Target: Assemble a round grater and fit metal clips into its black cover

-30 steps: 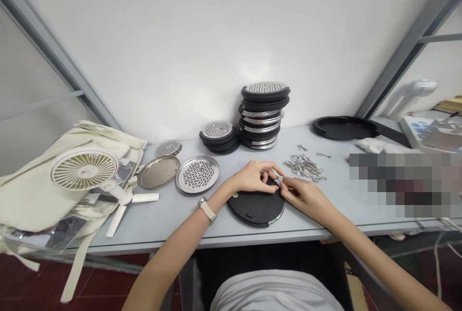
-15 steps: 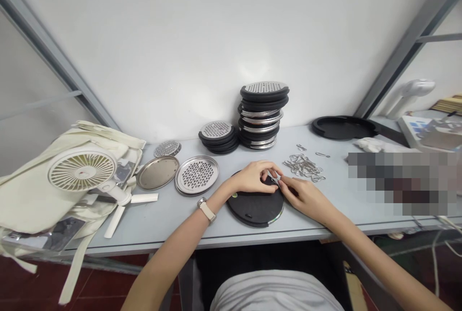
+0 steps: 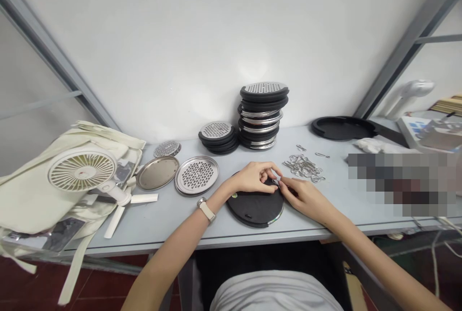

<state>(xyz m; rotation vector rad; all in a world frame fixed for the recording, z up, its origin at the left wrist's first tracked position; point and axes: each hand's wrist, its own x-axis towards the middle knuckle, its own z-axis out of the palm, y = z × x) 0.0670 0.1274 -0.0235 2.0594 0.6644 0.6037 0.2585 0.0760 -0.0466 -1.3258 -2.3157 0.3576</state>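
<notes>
A black disc (image 3: 255, 207) with a bit of shiny metal rim at its lower right lies flat near the table's front edge. Over its far right part, my left hand (image 3: 257, 176) curls its fingers and thumb around the disc's edge. The fingertips of my right hand (image 3: 299, 191) pinch a small silver wire clip (image 3: 275, 182) at that edge, between both hands. Fingers partly cover the clip, so how it meets the disc is hidden. Beyond my right hand lies a pile of similar wire clips (image 3: 303, 165), with a few loose ones beside it.
Stacked black-rimmed perforated metal discs (image 3: 260, 125) stand by the wall, with a lower stack (image 3: 218, 136) beside them. Grater plates (image 3: 197, 176) and a plain metal lid (image 3: 158, 173) lie left. A fan (image 3: 83, 170) rests on a cream bag (image 3: 29, 181). A black tray (image 3: 341, 128) sits back right.
The wire clip at my right fingertips has shifted slightly and shows more plainly over the disc's edge. My right fingers have moved a little left; my left hand stays almost still.
</notes>
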